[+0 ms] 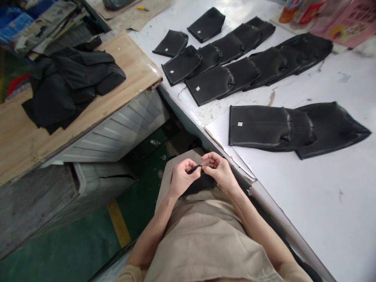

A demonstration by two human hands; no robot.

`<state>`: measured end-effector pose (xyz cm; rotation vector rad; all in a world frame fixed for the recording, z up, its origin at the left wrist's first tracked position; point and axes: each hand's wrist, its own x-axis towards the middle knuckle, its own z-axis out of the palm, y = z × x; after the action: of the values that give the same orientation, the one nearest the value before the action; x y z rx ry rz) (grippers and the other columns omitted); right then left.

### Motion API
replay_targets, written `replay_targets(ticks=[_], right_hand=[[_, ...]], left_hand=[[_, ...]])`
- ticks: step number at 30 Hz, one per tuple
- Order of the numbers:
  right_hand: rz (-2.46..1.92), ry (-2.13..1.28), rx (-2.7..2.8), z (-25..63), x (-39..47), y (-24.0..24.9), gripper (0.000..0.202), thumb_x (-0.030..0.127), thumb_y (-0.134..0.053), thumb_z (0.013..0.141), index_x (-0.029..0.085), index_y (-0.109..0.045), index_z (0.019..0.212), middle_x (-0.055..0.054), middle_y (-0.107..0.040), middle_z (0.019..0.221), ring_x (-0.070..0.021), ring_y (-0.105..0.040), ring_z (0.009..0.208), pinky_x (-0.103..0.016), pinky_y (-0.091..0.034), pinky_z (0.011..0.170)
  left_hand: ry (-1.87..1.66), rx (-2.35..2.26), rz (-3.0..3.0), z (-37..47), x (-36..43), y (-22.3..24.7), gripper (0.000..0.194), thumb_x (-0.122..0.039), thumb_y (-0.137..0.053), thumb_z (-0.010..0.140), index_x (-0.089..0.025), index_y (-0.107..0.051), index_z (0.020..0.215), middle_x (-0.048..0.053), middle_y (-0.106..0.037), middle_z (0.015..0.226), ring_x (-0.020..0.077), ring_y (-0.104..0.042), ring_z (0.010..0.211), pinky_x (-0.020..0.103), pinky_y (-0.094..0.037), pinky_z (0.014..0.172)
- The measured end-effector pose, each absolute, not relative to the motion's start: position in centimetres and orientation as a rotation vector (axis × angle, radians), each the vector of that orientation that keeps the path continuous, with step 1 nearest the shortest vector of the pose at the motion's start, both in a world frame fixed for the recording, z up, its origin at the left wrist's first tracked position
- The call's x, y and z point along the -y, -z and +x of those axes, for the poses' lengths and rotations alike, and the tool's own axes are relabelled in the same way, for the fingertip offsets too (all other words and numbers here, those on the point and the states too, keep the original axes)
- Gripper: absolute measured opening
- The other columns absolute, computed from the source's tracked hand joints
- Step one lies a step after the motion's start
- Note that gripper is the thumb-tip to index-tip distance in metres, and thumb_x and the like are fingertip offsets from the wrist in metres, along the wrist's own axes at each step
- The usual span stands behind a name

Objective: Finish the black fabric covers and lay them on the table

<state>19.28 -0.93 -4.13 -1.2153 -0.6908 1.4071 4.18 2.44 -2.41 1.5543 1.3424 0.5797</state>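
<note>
Over the lap, my left hand [185, 177] pinches the edge of a black fabric piece [200, 185]. Close beside it, my right hand [217, 170] pinches the same edge, thumb and fingertips pressed together. The rest of that piece hangs below the fingers onto the beige apron [205, 239]. Whether something small sits between the fingertips is too fine to make out. On the white table to the right lie overlapping rows of similar black pieces [207, 84], several with a small white label. A nearer stack of black pieces [258, 125] rests by the table's edge.
A heap of black fabric [73, 82] lies on a wooden board [129, 58] at the left. Bottles [307, 13] and a pink box [349, 23] stand at the back right. A yellow cutter [142, 8] is at the far top. A gap separates the two work surfaces.
</note>
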Motion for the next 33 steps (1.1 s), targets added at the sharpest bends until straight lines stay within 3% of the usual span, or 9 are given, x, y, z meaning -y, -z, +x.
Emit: replay_targets(ticks=[7,10,13,19,26,33], right_hand=[[-1.287,-1.315,0.803,19.1,1.2,4.1,0.019,0.014,-0.067,0.069,0.019,-0.067,0.087,0.002,-0.063,0.077,-0.0124,-0.058,0.068,-0.025,-0.047,0.066],[-1.283,-1.391,0.81,19.8,1.5,3.9,0.011,0.024,-0.068,0.078,0.019,-0.067,0.087,0.002,-0.063,0.075,-0.0119,-0.055,0.066,-0.024,-0.044,0.062],[-1.253,-1.482,0.899,20.9,1.7,3.5,0.019,0.038,-0.063,0.089,0.019,-0.068,0.09,0.0,-0.065,0.081,-0.0131,-0.056,0.071,-0.024,-0.044,0.064],[-1.215,-1.507,1.162,22.1,2.1,3.2,0.023,0.037,-0.078,0.079,0.018,-0.067,0.088,-0.002,-0.068,0.088,-0.0179,-0.061,0.083,-0.03,-0.048,0.077],[-1.244,-1.466,1.134,21.2,2.1,2.9,0.016,0.033,-0.071,0.085,0.018,-0.065,0.086,0.0,-0.063,0.082,-0.0154,-0.057,0.077,-0.027,-0.045,0.071],[-1.228,-1.436,1.011,20.6,2.2,3.7,0.019,0.037,-0.069,0.087,0.02,-0.062,0.084,0.001,-0.061,0.08,-0.0146,-0.056,0.074,-0.026,-0.044,0.068]], left_hand=[[-0.556,-1.305,1.554,4.5,-2.6,1.6,0.015,-0.025,-0.062,0.078,-0.016,-0.056,0.067,-0.006,-0.04,0.054,0.0078,-0.034,0.05,0.021,-0.027,0.049],[-0.571,-1.298,1.504,4.4,-2.6,1.7,0.015,-0.025,-0.061,0.078,-0.017,-0.055,0.067,-0.006,-0.04,0.055,0.0079,-0.034,0.051,0.022,-0.027,0.049],[-0.587,-1.282,1.444,4.1,-2.6,2.0,0.017,-0.027,-0.061,0.08,-0.017,-0.055,0.067,-0.005,-0.042,0.057,0.0081,-0.035,0.051,0.022,-0.027,0.049],[-0.595,-1.27,1.438,3.9,-2.5,2.1,0.018,-0.028,-0.063,0.079,-0.017,-0.056,0.067,-0.005,-0.041,0.055,0.0078,-0.034,0.05,0.022,-0.027,0.049],[-0.59,-1.257,1.39,4.0,-2.6,1.9,0.018,-0.028,-0.061,0.081,-0.017,-0.057,0.067,-0.005,-0.042,0.055,0.0081,-0.035,0.051,0.021,-0.027,0.048],[-0.572,-1.113,1.349,3.2,-3.0,2.1,0.02,-0.036,-0.06,0.085,-0.017,-0.062,0.077,-0.002,-0.055,0.068,0.0103,-0.048,0.061,0.02,-0.037,0.056]])
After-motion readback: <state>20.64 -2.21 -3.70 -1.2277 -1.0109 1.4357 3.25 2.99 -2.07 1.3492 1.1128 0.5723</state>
